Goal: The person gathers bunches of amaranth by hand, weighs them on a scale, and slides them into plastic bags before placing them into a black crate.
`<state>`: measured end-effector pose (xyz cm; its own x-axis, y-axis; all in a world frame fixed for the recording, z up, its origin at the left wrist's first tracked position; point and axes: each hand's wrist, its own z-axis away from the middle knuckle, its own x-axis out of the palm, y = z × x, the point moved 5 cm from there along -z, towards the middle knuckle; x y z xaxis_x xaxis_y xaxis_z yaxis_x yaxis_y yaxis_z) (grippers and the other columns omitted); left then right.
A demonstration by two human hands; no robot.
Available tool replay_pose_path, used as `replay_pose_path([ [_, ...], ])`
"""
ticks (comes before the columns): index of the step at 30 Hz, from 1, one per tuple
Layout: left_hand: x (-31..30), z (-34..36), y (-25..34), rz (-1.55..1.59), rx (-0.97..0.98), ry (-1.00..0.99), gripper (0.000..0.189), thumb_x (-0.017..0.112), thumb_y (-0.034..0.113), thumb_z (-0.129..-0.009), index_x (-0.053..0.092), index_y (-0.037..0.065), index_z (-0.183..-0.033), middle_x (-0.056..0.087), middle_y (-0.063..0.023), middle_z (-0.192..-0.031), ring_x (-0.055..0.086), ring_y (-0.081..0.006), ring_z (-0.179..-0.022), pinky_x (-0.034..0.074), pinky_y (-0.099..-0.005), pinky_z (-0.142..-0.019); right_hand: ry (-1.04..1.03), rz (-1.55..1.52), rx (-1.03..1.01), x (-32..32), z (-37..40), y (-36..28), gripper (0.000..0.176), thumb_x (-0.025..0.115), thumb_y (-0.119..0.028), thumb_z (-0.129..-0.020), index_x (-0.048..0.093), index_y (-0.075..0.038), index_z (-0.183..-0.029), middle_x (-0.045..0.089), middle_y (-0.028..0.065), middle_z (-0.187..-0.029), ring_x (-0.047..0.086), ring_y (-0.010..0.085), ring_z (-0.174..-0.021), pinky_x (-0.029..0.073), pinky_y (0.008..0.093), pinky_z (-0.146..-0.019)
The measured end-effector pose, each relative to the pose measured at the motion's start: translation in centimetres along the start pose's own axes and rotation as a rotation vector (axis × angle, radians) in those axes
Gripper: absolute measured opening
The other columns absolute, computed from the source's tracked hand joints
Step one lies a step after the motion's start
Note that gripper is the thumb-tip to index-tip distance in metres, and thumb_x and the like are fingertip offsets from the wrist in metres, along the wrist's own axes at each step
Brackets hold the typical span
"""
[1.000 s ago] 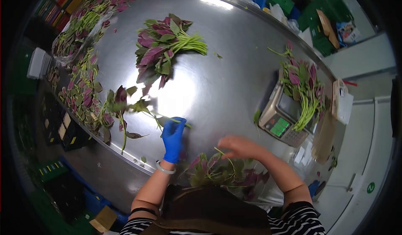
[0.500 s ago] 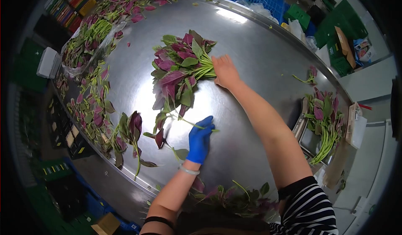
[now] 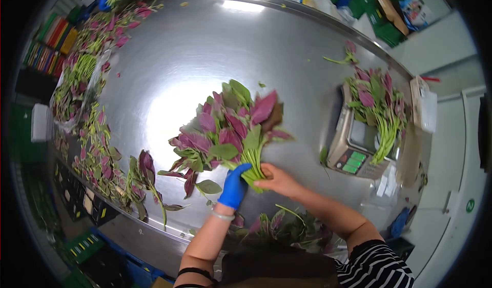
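A bunch of red amaranth (image 3: 236, 129), with purple and green leaves, is held low over the steel table (image 3: 174, 47). Its pale green stems point toward me and its leaves fan away. My left hand (image 3: 236, 185), in a blue glove, is closed around the stems from the left. From the right, my bare right hand (image 3: 279, 180) grips the same stem ends, fingers curled. A few loose leaves (image 3: 209, 187) lie just left of my glove. More amaranth (image 3: 282, 226) lies at the near table edge, partly hidden by my body.
On the right, a scale (image 3: 342, 149) with green displays carries another amaranth bunch (image 3: 382, 113). A small sprig (image 3: 346, 54) lies beyond it. Loose stems (image 3: 97, 154) and a plastic bag of amaranth (image 3: 77, 93) line the left side. Another person's blue-gloved hand (image 3: 105, 1) is at far left.
The bunch has come toward me, its stems swinging round to point at my body. My left hand, earlier holding a single stem, has joined my right hand on the bunch. My view has turned rightward.
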<state>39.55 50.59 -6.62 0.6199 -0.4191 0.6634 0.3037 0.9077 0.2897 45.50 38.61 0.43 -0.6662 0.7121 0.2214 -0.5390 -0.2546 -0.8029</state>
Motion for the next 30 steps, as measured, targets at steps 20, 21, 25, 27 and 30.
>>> replay_pose_path([
  [20,-4.3,3.6,-2.1,-0.081,0.001,-0.017,0.036,0.059,0.028,-0.092,0.057,0.0,-0.115,0.064,-0.0129,-0.106,0.061,-0.023,-0.098,0.048,-0.0344,-0.088,0.353,-0.267,0.029,-8.6,7.9,6.4,0.025,0.055,-0.022,-0.093,0.056,-0.001,-0.107,0.062,0.0073,-0.09,0.06,0.0154,-0.081,0.048,0.0281,-0.069],
  [21,-4.8,4.4,-1.4,-0.334,0.032,0.095,0.048,0.054,0.038,-0.093,0.052,0.0,-0.123,0.061,-0.0124,-0.117,0.059,-0.0244,-0.106,0.047,-0.0369,-0.091,0.384,-0.185,-0.018,-9.1,7.9,6.4,0.024,0.054,-0.02,-0.093,0.056,-0.001,-0.106,0.062,0.0067,-0.089,0.06,0.0151,-0.079,0.048,0.0281,-0.07],
  [25,-4.9,7.3,0.6,-0.609,0.133,0.232,0.057,0.044,0.046,-0.096,0.051,-0.003,-0.123,0.062,-0.0163,-0.113,0.063,-0.0278,-0.098,0.05,-0.0374,-0.084,0.59,0.206,-0.221,-10.7,9.4,4.4,0.021,0.051,-0.017,-0.094,0.056,0.0,-0.104,0.062,0.0049,-0.083,0.059,0.0138,-0.076,0.048,0.0277,-0.071],
  [27,-3.8,9.2,1.6,-0.558,0.24,0.233,0.047,0.043,0.04,-0.098,0.056,-0.001,-0.117,0.066,-0.0142,-0.104,0.065,-0.0213,-0.081,0.05,-0.0303,-0.071,0.721,0.256,-0.393,-10.7,11.4,1.5,0.02,0.049,-0.017,-0.094,0.056,0.0,-0.104,0.06,0.0041,-0.08,0.057,0.0126,-0.074,0.047,0.0269,-0.07],
  [30,-3.6,11.9,2.4,-0.567,0.438,0.318,0.042,0.042,0.039,-0.099,0.059,0.001,-0.106,0.065,-0.0072,-0.085,0.054,-0.0104,-0.06,0.041,-0.0224,-0.056,0.8,0.103,-0.547,-10.5,13.8,-1.3,0.02,0.047,-0.018,-0.096,0.056,-0.001,-0.104,0.055,0.0021,-0.075,0.052,0.0103,-0.069,0.044,0.0253,-0.065],
])
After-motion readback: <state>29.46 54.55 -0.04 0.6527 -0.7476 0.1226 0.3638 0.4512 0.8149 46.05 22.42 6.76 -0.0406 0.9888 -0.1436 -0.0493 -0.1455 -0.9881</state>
